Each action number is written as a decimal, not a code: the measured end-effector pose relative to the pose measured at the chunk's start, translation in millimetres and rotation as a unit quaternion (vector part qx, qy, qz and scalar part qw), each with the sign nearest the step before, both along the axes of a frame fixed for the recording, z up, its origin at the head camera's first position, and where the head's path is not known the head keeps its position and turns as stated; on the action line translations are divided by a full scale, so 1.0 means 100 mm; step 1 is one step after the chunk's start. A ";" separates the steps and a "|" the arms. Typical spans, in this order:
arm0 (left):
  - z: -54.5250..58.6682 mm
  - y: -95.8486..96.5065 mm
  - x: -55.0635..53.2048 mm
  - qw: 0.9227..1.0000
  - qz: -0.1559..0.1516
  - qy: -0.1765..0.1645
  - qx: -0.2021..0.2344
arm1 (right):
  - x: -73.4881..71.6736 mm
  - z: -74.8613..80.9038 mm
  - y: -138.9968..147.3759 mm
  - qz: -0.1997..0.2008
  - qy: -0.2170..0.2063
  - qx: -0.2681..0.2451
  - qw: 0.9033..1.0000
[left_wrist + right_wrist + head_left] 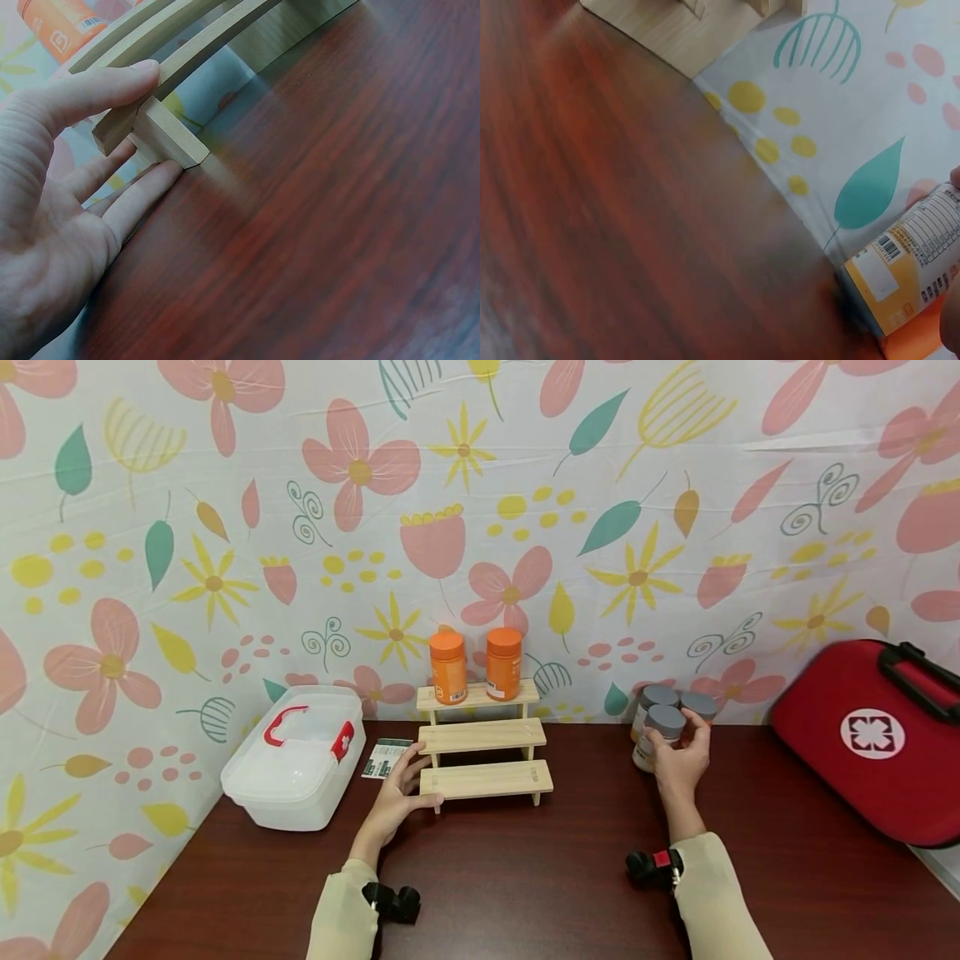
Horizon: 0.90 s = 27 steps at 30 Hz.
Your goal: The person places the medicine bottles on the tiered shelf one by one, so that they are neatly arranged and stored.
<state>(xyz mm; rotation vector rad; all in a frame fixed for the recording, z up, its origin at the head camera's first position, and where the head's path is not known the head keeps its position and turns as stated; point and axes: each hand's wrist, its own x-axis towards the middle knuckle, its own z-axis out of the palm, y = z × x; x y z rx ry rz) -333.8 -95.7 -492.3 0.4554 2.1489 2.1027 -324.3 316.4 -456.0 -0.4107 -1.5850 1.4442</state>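
Observation:
My left hand [397, 797] grips the left end of a three-tier wooden display stand [483, 781]. In the left wrist view the thumb [139, 79] lies on the lowest step, with fingers beside the leg underneath. Two orange bottles [448, 668] with orange lids stand on the top step. At the right, my right hand [686, 760] holds the front one of three grey-lidded bottles [663, 722] by its lid area. In the right wrist view a bottle with a white and orange label [907, 262] shows beside the fingers, which are mostly cut off.
A white lidded box [292, 760] with red handle and latch stands at the left. A printed card [385, 758] lies between box and stand. On the far right is a red first-aid bag [817, 735]. A flowered cloth [510, 527] hangs behind the dark wooden table [555, 877].

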 end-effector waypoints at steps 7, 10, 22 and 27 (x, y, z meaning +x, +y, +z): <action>0.00 0.00 0.00 1.000 0.003 -0.002 -0.004 | -0.02 0.04 -0.02 -0.007 0.017 0.007 1.000; 0.01 0.00 0.01 1.000 0.004 -0.001 -0.005 | -0.01 0.08 -0.05 -0.004 0.025 0.001 1.000; 0.01 0.00 0.01 1.000 0.001 -0.006 -0.001 | 0.27 0.49 -0.38 0.041 0.053 0.001 0.998; 0.02 0.00 0.00 1.000 0.000 -0.004 -0.006 | 0.30 0.57 -0.47 0.067 0.049 0.009 0.996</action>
